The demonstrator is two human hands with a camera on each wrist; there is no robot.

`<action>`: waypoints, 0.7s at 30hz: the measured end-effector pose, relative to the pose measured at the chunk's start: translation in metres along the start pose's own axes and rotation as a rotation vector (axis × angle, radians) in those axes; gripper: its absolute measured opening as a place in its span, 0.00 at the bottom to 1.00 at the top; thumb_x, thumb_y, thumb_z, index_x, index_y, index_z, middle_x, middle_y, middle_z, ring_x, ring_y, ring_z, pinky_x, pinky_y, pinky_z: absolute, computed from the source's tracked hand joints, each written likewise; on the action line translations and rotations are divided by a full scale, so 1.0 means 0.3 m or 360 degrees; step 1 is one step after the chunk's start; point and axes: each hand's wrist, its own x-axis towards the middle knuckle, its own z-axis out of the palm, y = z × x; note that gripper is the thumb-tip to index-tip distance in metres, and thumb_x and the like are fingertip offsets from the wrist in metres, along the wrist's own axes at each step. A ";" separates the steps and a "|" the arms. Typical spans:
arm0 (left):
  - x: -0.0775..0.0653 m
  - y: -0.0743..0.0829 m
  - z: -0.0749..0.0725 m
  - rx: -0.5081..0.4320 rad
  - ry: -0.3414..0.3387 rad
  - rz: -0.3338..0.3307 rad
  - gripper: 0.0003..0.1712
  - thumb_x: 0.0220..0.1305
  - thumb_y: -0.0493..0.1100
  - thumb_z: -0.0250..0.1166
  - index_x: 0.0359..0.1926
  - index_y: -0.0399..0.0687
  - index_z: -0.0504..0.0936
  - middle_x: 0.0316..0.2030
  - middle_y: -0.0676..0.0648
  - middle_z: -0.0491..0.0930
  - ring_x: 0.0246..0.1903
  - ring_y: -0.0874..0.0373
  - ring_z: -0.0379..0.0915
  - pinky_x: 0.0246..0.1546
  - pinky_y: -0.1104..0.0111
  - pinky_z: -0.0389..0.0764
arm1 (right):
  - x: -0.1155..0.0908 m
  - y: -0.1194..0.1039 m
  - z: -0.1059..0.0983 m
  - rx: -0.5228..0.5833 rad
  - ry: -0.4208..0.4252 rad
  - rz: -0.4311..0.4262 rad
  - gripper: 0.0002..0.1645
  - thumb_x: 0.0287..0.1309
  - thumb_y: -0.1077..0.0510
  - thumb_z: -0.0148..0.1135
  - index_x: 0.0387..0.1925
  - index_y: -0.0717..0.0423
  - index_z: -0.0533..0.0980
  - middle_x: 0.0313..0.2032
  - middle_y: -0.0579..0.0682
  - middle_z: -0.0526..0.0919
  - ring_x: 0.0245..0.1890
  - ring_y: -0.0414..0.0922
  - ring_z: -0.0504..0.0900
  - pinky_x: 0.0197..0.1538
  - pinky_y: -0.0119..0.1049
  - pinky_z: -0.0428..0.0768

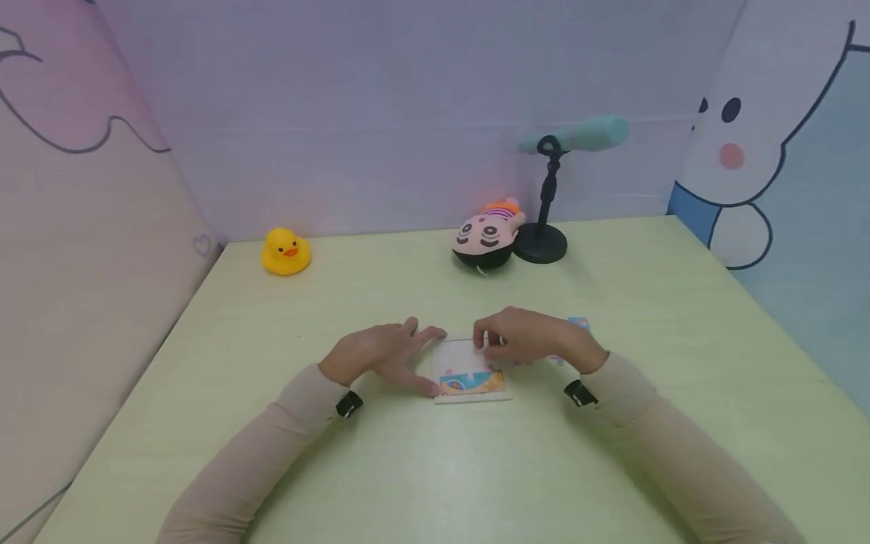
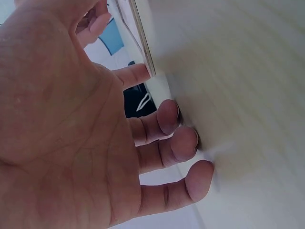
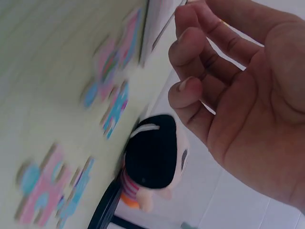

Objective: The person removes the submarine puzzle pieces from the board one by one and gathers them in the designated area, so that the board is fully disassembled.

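A thin, pale puzzle board [image 1: 457, 353] lies on the table, with joined blue and orange puzzle pieces [image 1: 472, 383] along its near side. My left hand [image 1: 390, 351] is spread at the board's left edge; its thumb and index finger touch the edge. In the left wrist view the other fingers [image 2: 183, 143] reach down towards the tabletop. Over the board's right part, my right hand [image 1: 526, 335] has its fingers curled in. Whether its fingertips pinch a piece is hidden. Loose pink and blue puzzle pieces [image 3: 43, 188] lie on the table beside the right hand.
A yellow rubber duck [image 1: 286, 251] sits at the back left of the pale table [image 1: 381, 468]. Behind the hands lie a plush doll [image 1: 488, 236] and a black stand [image 1: 541, 242] holding a mint-green cylinder [image 1: 591, 134]. Printed walls enclose the table's back and sides.
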 end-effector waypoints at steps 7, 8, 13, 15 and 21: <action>-0.004 -0.001 0.001 0.0017 0.0047 0.0074 0.52 0.56 0.77 0.61 0.75 0.62 0.56 0.50 0.41 0.68 0.40 0.51 0.73 0.41 0.57 0.77 | 0.083 -0.122 0.059 -0.0125 -0.0098 -0.0041 0.11 0.62 0.55 0.69 0.44 0.49 0.77 0.29 0.40 0.78 0.30 0.38 0.75 0.39 0.35 0.75; -0.004 0.003 -0.001 0.0025 0.0046 0.0076 0.52 0.56 0.77 0.61 0.75 0.62 0.56 0.50 0.41 0.68 0.40 0.51 0.73 0.41 0.57 0.77 | 0.086 -0.129 0.064 -0.0135 -0.0103 -0.0038 0.11 0.61 0.55 0.70 0.44 0.49 0.77 0.29 0.41 0.78 0.30 0.39 0.75 0.39 0.35 0.75; -0.006 0.015 -0.012 0.0064 0.0042 0.0052 0.52 0.56 0.77 0.61 0.75 0.62 0.55 0.52 0.40 0.68 0.39 0.51 0.73 0.41 0.58 0.77 | 0.093 -0.144 0.072 -0.0126 -0.0080 -0.0042 0.13 0.58 0.58 0.73 0.40 0.52 0.76 0.30 0.43 0.76 0.32 0.41 0.74 0.41 0.35 0.74; -0.007 0.015 -0.014 0.0069 0.0032 0.0039 0.52 0.56 0.77 0.61 0.75 0.62 0.55 0.52 0.40 0.68 0.39 0.51 0.73 0.41 0.58 0.77 | 0.094 -0.142 0.073 -0.0104 -0.0061 -0.0060 0.11 0.60 0.59 0.72 0.39 0.52 0.75 0.30 0.43 0.76 0.32 0.41 0.73 0.40 0.35 0.73; -0.001 0.010 -0.005 0.0058 -0.0030 -0.0003 0.54 0.55 0.79 0.60 0.76 0.65 0.52 0.53 0.41 0.67 0.42 0.51 0.72 0.43 0.57 0.77 | 0.083 -0.116 0.076 0.0016 -0.0015 -0.0158 0.05 0.70 0.59 0.61 0.37 0.50 0.72 0.27 0.43 0.73 0.28 0.38 0.72 0.35 0.32 0.71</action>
